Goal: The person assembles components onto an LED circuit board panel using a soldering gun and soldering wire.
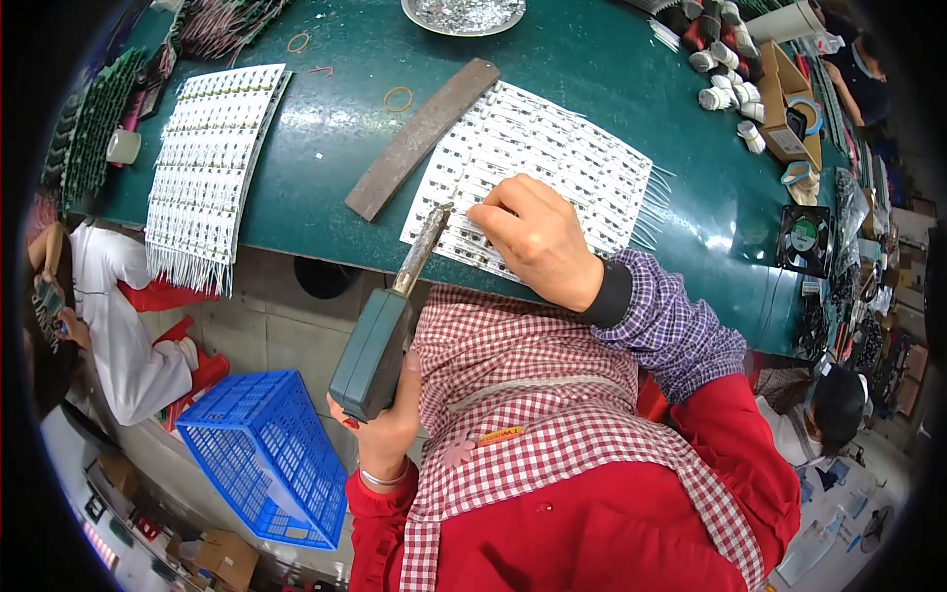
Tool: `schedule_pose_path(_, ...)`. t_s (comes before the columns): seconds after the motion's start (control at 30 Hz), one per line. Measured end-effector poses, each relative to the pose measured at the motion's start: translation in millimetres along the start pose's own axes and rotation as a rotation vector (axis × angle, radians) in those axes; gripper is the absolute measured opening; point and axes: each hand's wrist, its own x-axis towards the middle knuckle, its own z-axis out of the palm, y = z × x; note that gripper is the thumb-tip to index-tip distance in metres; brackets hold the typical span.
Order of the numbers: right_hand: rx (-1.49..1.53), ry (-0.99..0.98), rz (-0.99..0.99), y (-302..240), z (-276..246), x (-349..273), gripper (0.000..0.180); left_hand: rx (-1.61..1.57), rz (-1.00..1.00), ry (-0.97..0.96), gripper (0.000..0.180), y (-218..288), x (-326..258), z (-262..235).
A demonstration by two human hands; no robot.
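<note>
At the bottom of the frame, a person in a red top wears a red-and-white checked apron. On its chest are a pink flower shape and a small yellow-orange badge with dark lettering.

At lower centre-left, the left hand is wrapped around the handle of a dark green soldering tool, whose metal barrel points up toward the centre. To its left, a blue plastic crate sits on the tiled floor.

At the centre, the right hand is over the near part of a white panel of small circuit boards, fingers curled in; whether they grip something small cannot be told. The panel spreads out beneath and beyond this hand, with pale wires fringing its right side. The tool's tip is just beside the right fingertips, over the panel's left part. The panel's printed marks are too small to read.

A grey-brown bar lies along the panel's upper left edge on the green counter. At upper left, similar white panels overhang the counter's edge. At right is a black fan with a round green label.

Farther off, a shiny metal dish is at top centre; white-wrapped bundles and an open cardboard box are at upper right.
</note>
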Motion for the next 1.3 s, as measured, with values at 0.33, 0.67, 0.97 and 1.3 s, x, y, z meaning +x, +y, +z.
schedule_pose_path(0.33,0.016,0.019,0.000,0.4,1.9,-1.3,0.024,0.051,0.070,-0.019,0.020,0.4,3.5,5.1)
schedule_pose_path(0.67,0.011,0.023,-0.002,-0.1,2.6,-1.0,0.024,0.076,0.103,-0.037,0.020,1.8,6.1,2.8)
schedule_pose_path(0.97,0.018,0.040,-0.009,-0.7,2.3,0.7,0.023,0.047,0.057,0.030,0.022,-0.5,-1.0,1.6)
schedule_pose_path(1.3,0.006,0.023,-0.027,-3.3,1.1,0.1,0.025,0.055,0.039,0.006,0.019,3.5,-1.9,-0.2)
